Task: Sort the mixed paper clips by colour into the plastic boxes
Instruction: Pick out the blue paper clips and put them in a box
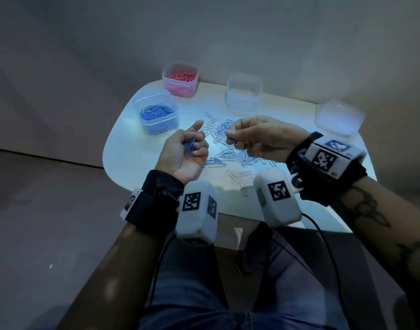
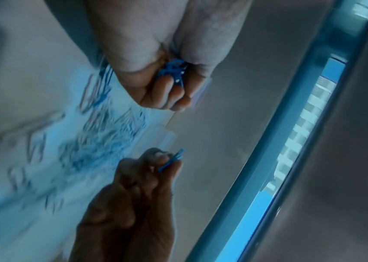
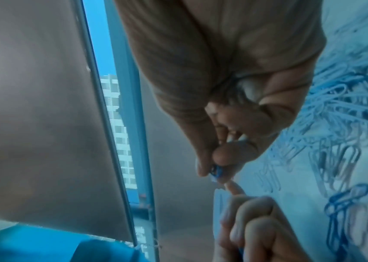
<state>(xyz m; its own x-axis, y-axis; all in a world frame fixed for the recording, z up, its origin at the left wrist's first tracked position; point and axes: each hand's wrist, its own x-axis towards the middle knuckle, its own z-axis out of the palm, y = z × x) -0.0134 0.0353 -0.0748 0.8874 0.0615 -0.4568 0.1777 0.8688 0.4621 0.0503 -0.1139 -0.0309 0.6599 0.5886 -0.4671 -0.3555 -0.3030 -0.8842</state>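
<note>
Sorting is well under way but not finished. We hold a bunch of blue clips in our left hand, palm up, the fingers curled around them and the forefinger sticking out. Our right hand pinches one more blue clip between thumb and forefinger, just beside the left hand, both raised over the middle of the table; we judge that it is on its way into the bunch.

Below our hands lies the loose pile of clips, blue ones mixed with pale ones that look white or silver, though the bluish light makes their colour hard to call. A few pale stragglers lie apart towards the near edge.

Of the four plastic boxes, the blue box at the left already holds a good heap of blue clips, and the pink box behind it holds pink or red ones; no pink clips show in the pile, so that colour seems done. The clear box at the back and the shallow box at the right appear to hold nothing yet.

What is left, as we judge it: pick out the remaining blue clips, tip the handful into the blue box, then gather the pale ones into one of the two unused boxes.
</note>
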